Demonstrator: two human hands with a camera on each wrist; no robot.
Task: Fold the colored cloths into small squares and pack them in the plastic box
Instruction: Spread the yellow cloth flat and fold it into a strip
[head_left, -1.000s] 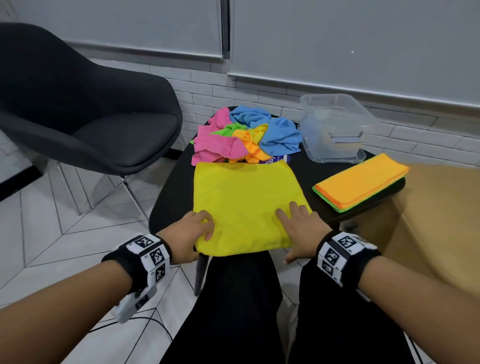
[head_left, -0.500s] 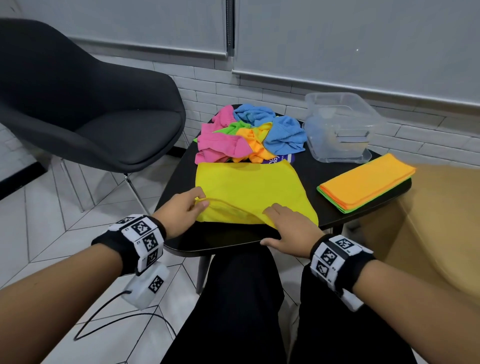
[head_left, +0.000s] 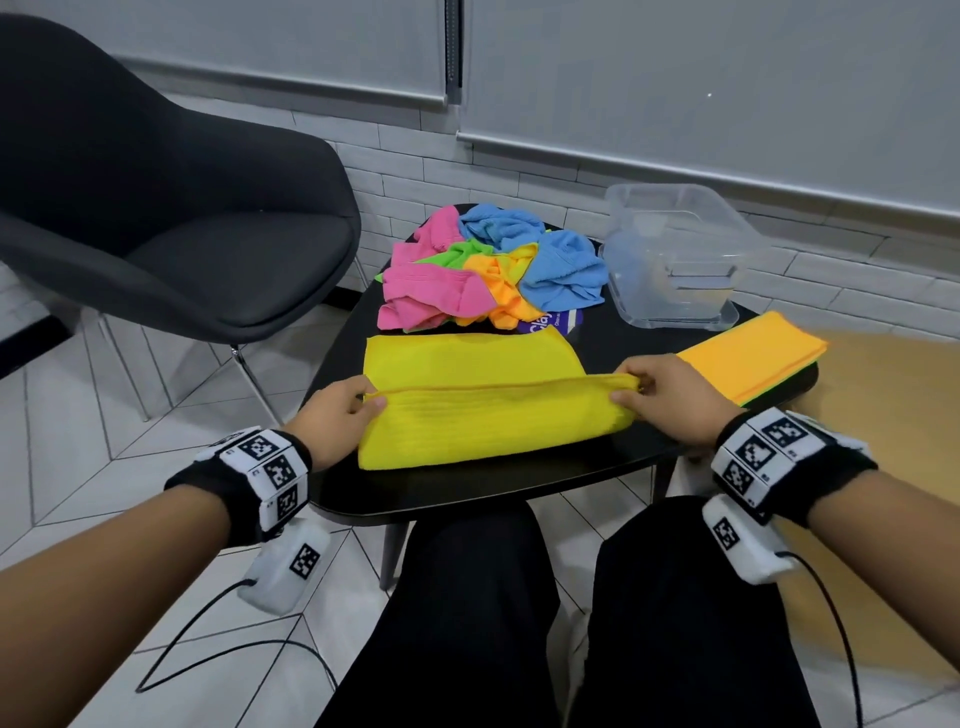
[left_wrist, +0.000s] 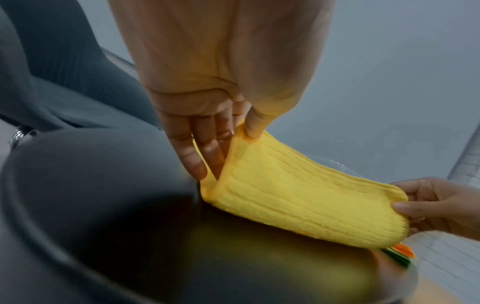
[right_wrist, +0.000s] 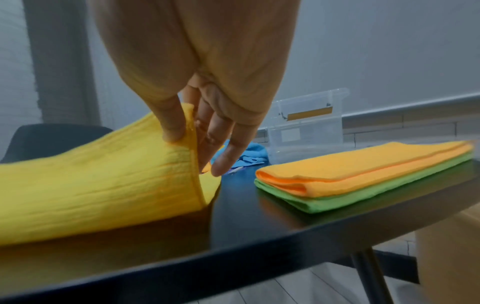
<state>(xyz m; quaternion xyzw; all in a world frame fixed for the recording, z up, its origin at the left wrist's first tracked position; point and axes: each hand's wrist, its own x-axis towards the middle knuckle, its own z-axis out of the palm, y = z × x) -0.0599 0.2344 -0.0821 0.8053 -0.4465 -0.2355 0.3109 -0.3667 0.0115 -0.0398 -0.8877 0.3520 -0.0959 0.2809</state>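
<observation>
A yellow cloth (head_left: 488, 415) lies on the black table (head_left: 467, 499), its near half lifted and carried over the far half. My left hand (head_left: 358, 402) pinches the cloth's left corner (left_wrist: 241, 133) between thumb and fingers. My right hand (head_left: 631, 389) pinches the right corner (right_wrist: 188, 127) the same way. A heap of unfolded pink, blue, green and orange cloths (head_left: 488, 275) sits behind it. The clear plastic box (head_left: 675, 260) stands at the back right. A folded orange cloth on a folded green one (right_wrist: 363, 176) lies at the right edge.
A dark grey chair (head_left: 171, 218) stands left of the table. A white brick wall (head_left: 519, 171) runs behind it. My legs in black trousers (head_left: 467, 623) are under the table's near edge. Cables (head_left: 208, 649) hang from the wrist cameras.
Both hands went from resting flat on the cloth's near edge to pinching its near corners. They have lifted that edge and carried it away from me, over the cloth.
</observation>
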